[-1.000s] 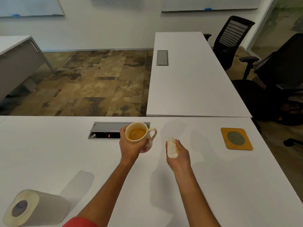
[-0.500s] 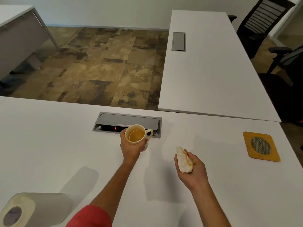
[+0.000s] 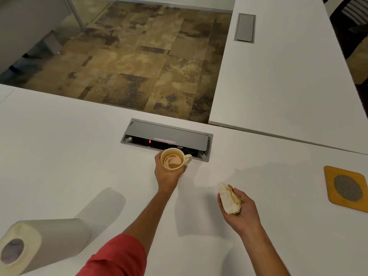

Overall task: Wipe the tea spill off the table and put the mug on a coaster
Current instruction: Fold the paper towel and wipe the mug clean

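Observation:
A cream mug [image 3: 172, 160] with some brown tea in it is gripped by my left hand [image 3: 166, 174], just in front of the table's power box. Its handle points right. My right hand [image 3: 242, 209] is palm up over the white table [image 3: 59, 156], closed around a crumpled, tea-stained paper towel [image 3: 229, 198]. A square orange coaster [image 3: 346, 188] with a grey mesh centre lies flat near the table's right edge, well to the right of both hands. I see no spill on the tabletop.
A grey recessed power box [image 3: 167, 136] with a red light sits just behind the mug. A paper towel roll [image 3: 39, 244] lies on its side at the front left. A second white table [image 3: 278, 66] adjoins at the back right, with a black chair [image 3: 350, 14] behind it.
The view has tilted down and shifted left. My right hand has turned palm up with the towel, showing its stain, and moved nearer to me. The left hand keeps the mug by the power box.

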